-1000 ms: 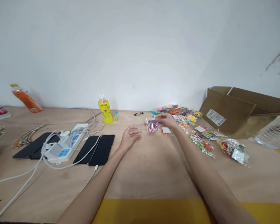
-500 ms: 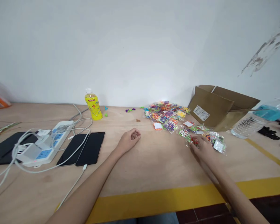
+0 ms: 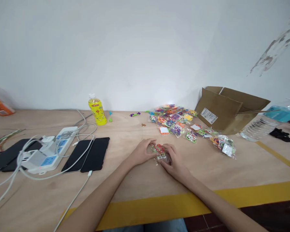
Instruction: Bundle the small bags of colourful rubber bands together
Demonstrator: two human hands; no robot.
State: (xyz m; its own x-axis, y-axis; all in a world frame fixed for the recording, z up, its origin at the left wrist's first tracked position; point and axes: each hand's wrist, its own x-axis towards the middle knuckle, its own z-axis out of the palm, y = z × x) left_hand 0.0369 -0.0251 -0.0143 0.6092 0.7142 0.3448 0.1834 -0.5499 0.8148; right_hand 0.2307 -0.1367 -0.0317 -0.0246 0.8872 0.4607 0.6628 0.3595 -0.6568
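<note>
Between my two hands, over the middle of the table, is a small clear plastic packet (image 3: 160,152) with red and green pieces inside. My left hand (image 3: 144,151) grips its left side, fingers curved over the edge. On the other side, my right hand (image 3: 175,162) holds the packet between thumb and fingers. Just beyond lies a pile of similar packets (image 3: 171,117) with bright coloured pieces, against the wall. A few more packets (image 3: 224,145) lie to the right of the pile, and a single packet (image 3: 191,137) lies nearer to my right hand.
An open cardboard box (image 3: 217,109) and a clear plastic bottle (image 3: 258,129) stand at the right. Left are a yellow drink bottle (image 3: 98,111), two phones (image 3: 95,154) and a power strip (image 3: 60,145) with white cables. Small coloured pieces (image 3: 135,114) lie near the wall.
My right hand has come left from the packets, bringing the red and green packet to the middle. My left hand has moved slightly right and nearer and now holds it too.
</note>
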